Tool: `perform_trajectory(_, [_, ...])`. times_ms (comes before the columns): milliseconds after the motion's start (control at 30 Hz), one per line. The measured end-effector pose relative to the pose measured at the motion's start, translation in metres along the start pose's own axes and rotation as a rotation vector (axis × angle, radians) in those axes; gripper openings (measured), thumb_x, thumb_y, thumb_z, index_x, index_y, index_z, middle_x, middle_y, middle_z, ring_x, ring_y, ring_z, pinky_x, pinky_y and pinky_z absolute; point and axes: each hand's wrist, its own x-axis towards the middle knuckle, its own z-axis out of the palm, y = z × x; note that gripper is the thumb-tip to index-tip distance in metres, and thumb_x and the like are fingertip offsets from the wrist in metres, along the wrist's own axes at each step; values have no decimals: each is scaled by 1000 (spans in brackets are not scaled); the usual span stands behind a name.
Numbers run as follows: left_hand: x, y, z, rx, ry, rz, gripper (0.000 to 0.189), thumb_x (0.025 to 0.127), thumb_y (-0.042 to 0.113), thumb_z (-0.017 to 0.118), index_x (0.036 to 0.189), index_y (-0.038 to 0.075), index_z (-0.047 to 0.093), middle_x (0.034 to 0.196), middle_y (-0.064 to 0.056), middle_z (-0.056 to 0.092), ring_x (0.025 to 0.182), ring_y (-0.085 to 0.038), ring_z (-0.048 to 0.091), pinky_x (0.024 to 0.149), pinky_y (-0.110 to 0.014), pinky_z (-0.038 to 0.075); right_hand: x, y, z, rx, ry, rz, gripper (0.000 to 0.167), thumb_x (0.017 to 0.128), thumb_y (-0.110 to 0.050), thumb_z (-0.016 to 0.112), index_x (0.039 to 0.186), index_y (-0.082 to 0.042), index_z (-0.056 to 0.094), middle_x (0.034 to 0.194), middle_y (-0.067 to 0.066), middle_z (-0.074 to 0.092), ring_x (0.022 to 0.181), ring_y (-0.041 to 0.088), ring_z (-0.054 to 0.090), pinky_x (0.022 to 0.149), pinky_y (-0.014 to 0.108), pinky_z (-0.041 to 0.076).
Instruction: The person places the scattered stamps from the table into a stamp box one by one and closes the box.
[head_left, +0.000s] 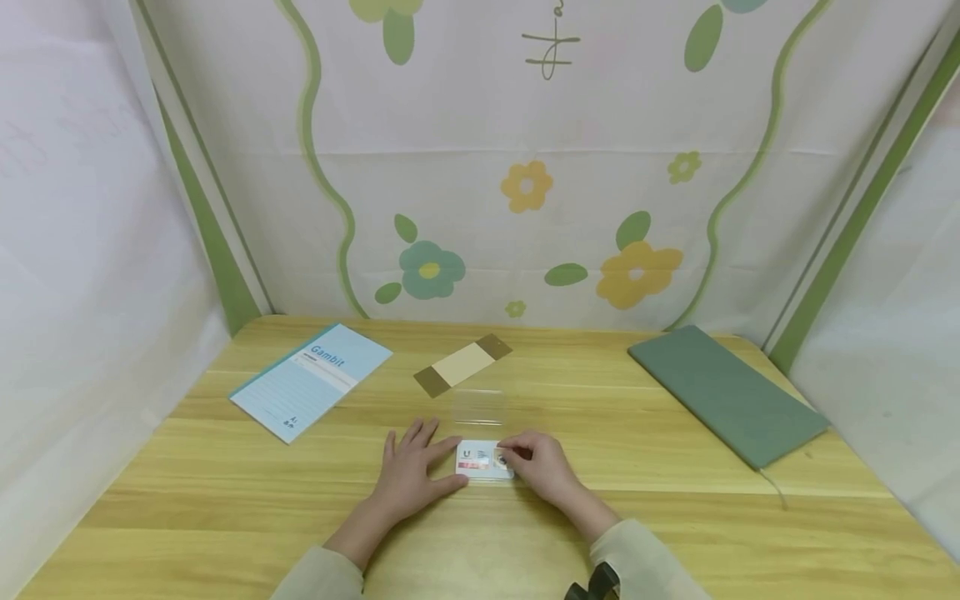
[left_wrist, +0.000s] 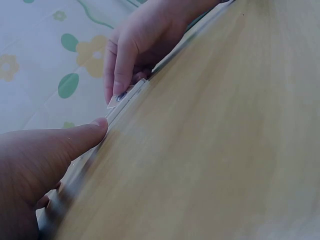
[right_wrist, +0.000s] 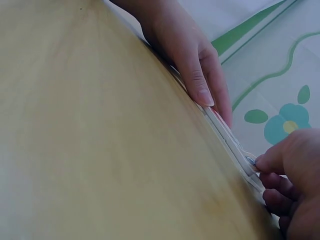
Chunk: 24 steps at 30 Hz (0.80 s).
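Note:
A white stack of cards (head_left: 474, 460) with letters and a pink-red strip on top lies in a shallow clear case on the table. My left hand (head_left: 405, 479) holds it by its left end, thumb at the near corner and index finger at the far one, other fingers spread on the table. My right hand (head_left: 542, 468) pinches a small thin card (left_wrist: 120, 99) bearing a dark round picture at the right end of the stack. In the right wrist view, the right thumb and fingertip (right_wrist: 262, 161) meet on that card, close over the stack's edge.
A clear plastic lid (head_left: 478, 407) lies just behind the stack. Farther back is a brown-and-beige card strip (head_left: 462, 366). A light blue Gambit notebook (head_left: 311, 383) lies at left, a dark green notebook (head_left: 727, 396) at right. A flowered curtain (head_left: 480, 242) closes off the table's rear.

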Motion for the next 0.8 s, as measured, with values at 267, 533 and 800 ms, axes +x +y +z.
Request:
perform_trajectory(267, [0, 0, 0, 8, -5, -6, 59, 71, 57, 57, 118, 23, 55, 132, -14, 35, 123, -34, 22, 92, -59, 2, -1, -2, 0, 3, 1, -14, 11, 77, -4, 63, 86, -5, 68, 71, -6, 53, 63, 9, 43, 53, 21, 39])
perform_trajectory(533, [1, 2, -3, -7, -1, -2, 59, 71, 56, 58, 119, 22, 54, 132, -15, 35, 123, -35, 22, 93, -59, 2, -1, -3, -2, 6, 0, -23, 11, 77, -4, 63, 87, -5, 66, 69, -6, 50, 62, 10, 43, 52, 22, 39])
perform_trajectory(800, [3, 0, -5, -120, -5, -24, 61, 71, 54, 59, 120, 19, 52, 130, -17, 36, 122, -36, 23, 92, -59, 1, 2, -3, -13, 133, 7, 70, 19, 75, -5, 65, 93, 0, 64, 68, -1, 51, 61, 13, 46, 53, 22, 41])
